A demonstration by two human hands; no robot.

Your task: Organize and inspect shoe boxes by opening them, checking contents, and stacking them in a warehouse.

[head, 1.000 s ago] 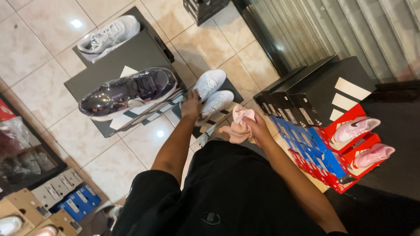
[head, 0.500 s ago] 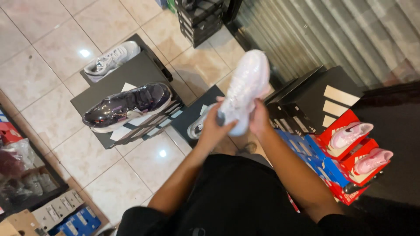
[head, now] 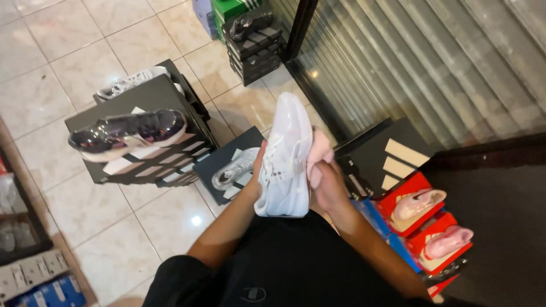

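Observation:
A white sneaker [head: 285,156] is held upright in front of me, toe pointing up. My left hand [head: 257,170] grips it from the left side near the heel. My right hand [head: 328,185] presses a pink cloth [head: 318,153] against the sneaker's right side. Just below the lifted shoe, a second white sneaker [head: 234,169] lies on a black shoebox [head: 216,162] on the tiled floor.
A dark purple sneaker [head: 128,132] rests on a stack of black boxes, with a grey sneaker [head: 128,83] behind it. Pink shoes [head: 420,203] sit on red boxes at the right. More black boxes [head: 253,45] stand by a metal shutter [head: 409,62].
The white sneaker went from the floor box up into both hands and is now higher and closer. The pink cloth now presses on its side. The view has shifted up.

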